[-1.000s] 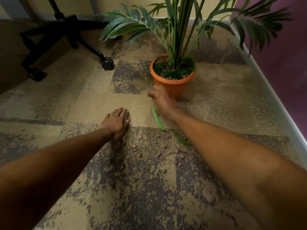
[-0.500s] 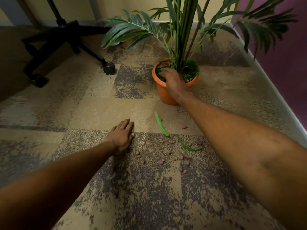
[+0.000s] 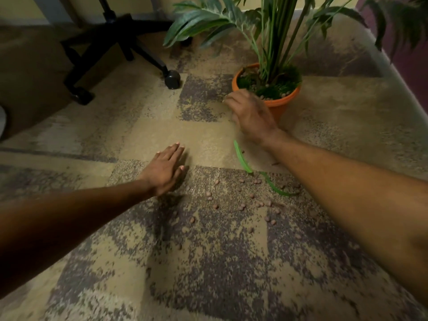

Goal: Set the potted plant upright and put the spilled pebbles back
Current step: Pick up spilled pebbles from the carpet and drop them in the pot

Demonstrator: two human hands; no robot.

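Observation:
The potted plant stands upright in its orange pot (image 3: 281, 106) on the carpet, with moss and pebbles on top of the soil. Several small brown pebbles (image 3: 242, 206) lie scattered on the carpet in front of it. My right hand (image 3: 250, 114) hovers just in front of the pot's near left rim, fingers loosely curled, and I see nothing held in it. My left hand (image 3: 165, 171) lies flat on the carpet with straight fingers, left of the pebbles.
A fallen green leaf (image 3: 242, 158) lies on the carpet between the pot and the pebbles. A black office chair base with castors (image 3: 172, 78) stands at the back left. A purple wall with white skirting (image 3: 407, 89) runs along the right.
My right hand went from the carpet up to the top of the pot, then drew back off the rim to just in front of it. My left hand stayed flat on the carpet.

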